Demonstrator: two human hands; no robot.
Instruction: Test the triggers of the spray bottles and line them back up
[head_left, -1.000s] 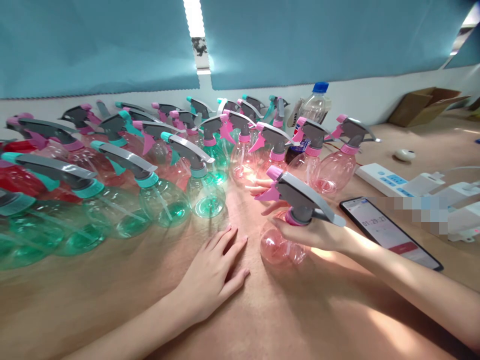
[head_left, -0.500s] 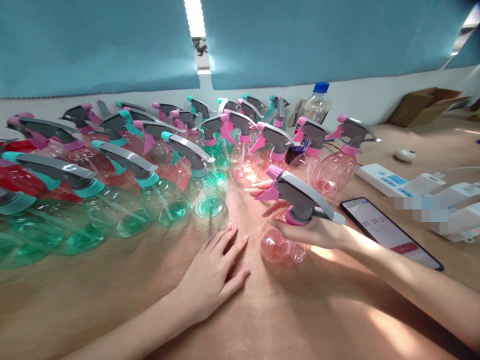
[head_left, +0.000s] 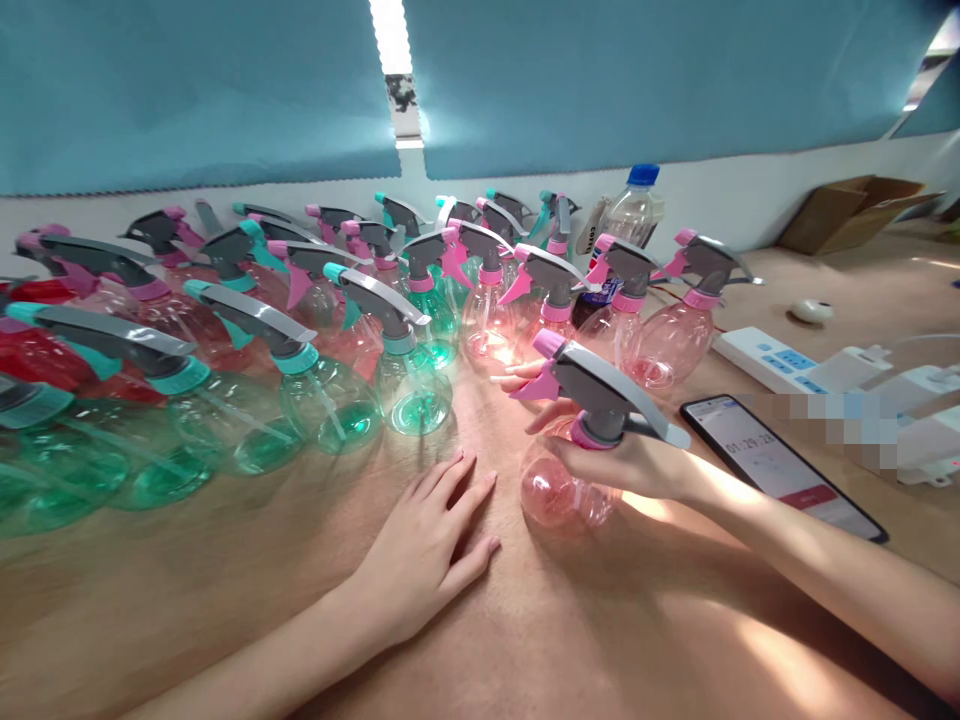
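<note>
My right hand [head_left: 637,465] is wrapped around the neck of a clear pink spray bottle [head_left: 555,495], thumb on the near side and fingers passing behind it. The bottle stands upright on the table, its grey trigger head with pink nozzle pointing left. Part of the fingers is hidden behind the bottle. Palm down on the tabletop, my left hand [head_left: 427,545] lies with fingers apart and holds nothing. Closest beyond it is a clear green spray bottle [head_left: 414,405] with a turquoise collar. More green and pink spray bottles crowd the left and back.
A phone [head_left: 784,465] showing a running timer lies right of the held bottle. Behind it sit a white power strip [head_left: 761,358] with plugs and a small white case [head_left: 811,311]. A blue-capped drink bottle [head_left: 628,218] and cardboard box [head_left: 847,215] stand by the wall.
The timer digits on the phone have advanced. Both hands and the spray bottles look the same as before.
</note>
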